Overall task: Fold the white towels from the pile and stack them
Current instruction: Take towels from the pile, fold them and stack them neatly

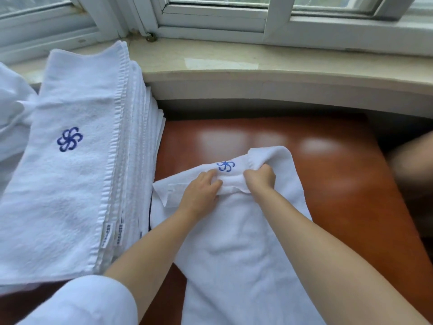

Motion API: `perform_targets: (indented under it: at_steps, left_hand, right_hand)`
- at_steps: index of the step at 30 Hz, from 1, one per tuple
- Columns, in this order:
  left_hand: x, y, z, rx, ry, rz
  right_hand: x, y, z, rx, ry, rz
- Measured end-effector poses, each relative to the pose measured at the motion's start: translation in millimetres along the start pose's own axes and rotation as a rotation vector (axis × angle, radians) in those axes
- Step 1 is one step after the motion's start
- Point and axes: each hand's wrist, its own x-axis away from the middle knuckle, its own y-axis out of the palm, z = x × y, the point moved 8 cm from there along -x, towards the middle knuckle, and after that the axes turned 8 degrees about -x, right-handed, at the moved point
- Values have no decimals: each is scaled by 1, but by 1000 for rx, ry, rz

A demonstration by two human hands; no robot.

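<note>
**Both hands gripping a towel's far edge on the tabletop**

A white towel [243, 242] lies lengthwise on the reddish-brown tabletop [339, 184], running from the near edge of the view out toward the window. Its far end is bunched and partly turned back, with a small blue flower emblem [225, 166] showing on the raised fold.

The left hand [201, 188] and the right hand [262, 177] sit close together at that far end — each with its fingers curled into the cloth, pinching a ridge of towel just below the emblem. Both forearms stretch out over the towel; a white sleeve [93, 303] covers the left upper arm.

To the left stands a tall stack of folded towels [77, 172], its layered edges just beside the towel being handled. The top one carries a larger blue flower emblem [69, 139], and small tags hang from the near corners. Loose white cloth [11, 109] lies at the far left, behind the stack.

Beyond the tabletop runs a pale stone windowsill [257, 64] under a white window frame [210, 22]. A blurred shape — too unclear to identify — sits at the right edge.
</note>
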Motion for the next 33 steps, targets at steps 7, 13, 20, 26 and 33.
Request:
perform_targets:
  at_steps: [7,13,20,26,33]
  left_hand:
    - [5,27,-14,-32,-93,-199]
    - [-1,31,-16,-171,-134,-309]
    - [-16,-52,-47,-242,-439,8]
    - [-76,-99,-69,-92,-514,184]
    - [-17,-46,-27,-216,-370,100]
  right_hand:
    - [-4,1,2,-14,-15,8]
    - [-4,-3,0,-64,-35,64]
    - [6,-64,-21,-367,-112,371]
    - [11,-33,-97,-404,-394,-136]
    - [37,-10,-18,474,-518,-142]
